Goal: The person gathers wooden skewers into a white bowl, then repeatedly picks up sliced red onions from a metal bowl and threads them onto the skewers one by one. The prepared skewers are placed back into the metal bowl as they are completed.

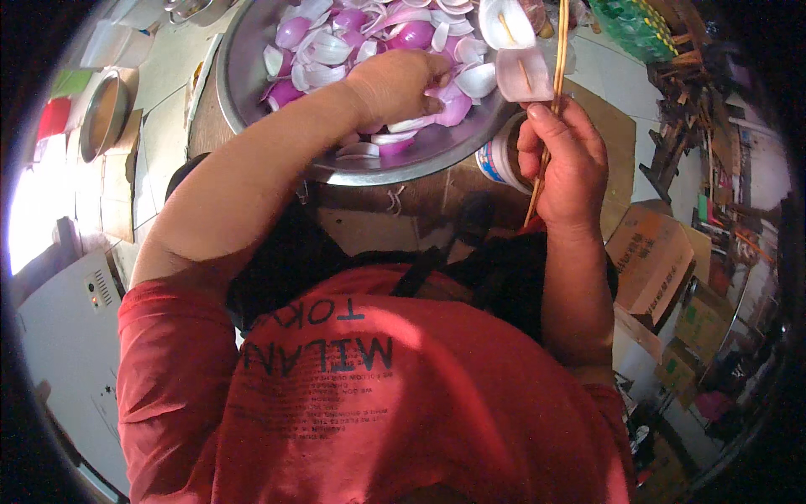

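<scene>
My left hand (397,88) is down among the cut red onion pieces (330,47) in a wide metal basin (403,170). Its thumb and forefinger are curled beside a purple onion layer (454,106); the other fingers are partly hidden, so a grip cannot be made out. In my right hand (570,157) are several thin wooden skewers (561,44), held near the basin's right rim. Just above the right thumb, a pale onion piece (519,74) has a skewer tip poking through its face. Another white piece (504,25) sits beyond it, pierced in the same way.
A round tub (500,160) stands under the basin's right rim. Cardboard boxes (652,258) and piled wood (686,126) are on the right. Leftward are another metal bowl (104,116) and a white appliance (72,353). A green mesh bag (630,28) lies at the far right.
</scene>
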The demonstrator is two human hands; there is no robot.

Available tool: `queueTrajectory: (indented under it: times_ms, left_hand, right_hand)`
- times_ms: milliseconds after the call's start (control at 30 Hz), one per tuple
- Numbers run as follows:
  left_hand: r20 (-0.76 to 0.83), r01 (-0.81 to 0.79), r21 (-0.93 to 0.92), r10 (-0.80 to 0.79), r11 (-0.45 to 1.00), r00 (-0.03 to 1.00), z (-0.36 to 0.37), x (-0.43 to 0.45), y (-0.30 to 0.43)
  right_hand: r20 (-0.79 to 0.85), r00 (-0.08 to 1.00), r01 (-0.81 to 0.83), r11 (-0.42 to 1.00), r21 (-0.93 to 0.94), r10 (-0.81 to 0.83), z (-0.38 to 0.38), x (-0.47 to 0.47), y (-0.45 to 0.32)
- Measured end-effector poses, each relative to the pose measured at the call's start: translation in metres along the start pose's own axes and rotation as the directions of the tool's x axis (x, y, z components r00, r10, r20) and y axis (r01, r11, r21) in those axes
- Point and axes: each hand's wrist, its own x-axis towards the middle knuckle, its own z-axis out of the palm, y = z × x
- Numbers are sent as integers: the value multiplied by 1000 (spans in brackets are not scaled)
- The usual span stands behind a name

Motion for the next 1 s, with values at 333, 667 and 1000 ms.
queueTrajectory:
  times_ms: [333,667,1000]
  left_hand:
    - [42,171,2,-171,985,984,-7,11,-5]
    - [-292,156,304,-64,940,954,-72,2,-43]
    - [-228,43,533,94,845,969,-91,-8,-86]
  right_hand:
    - [16,1000,0,1000,21,-1,-2,-5,2]
    - [159,983,-92,995,-33,97,3,-14,6]
    - [209,975,-76,997,0,75,7,-16,6]
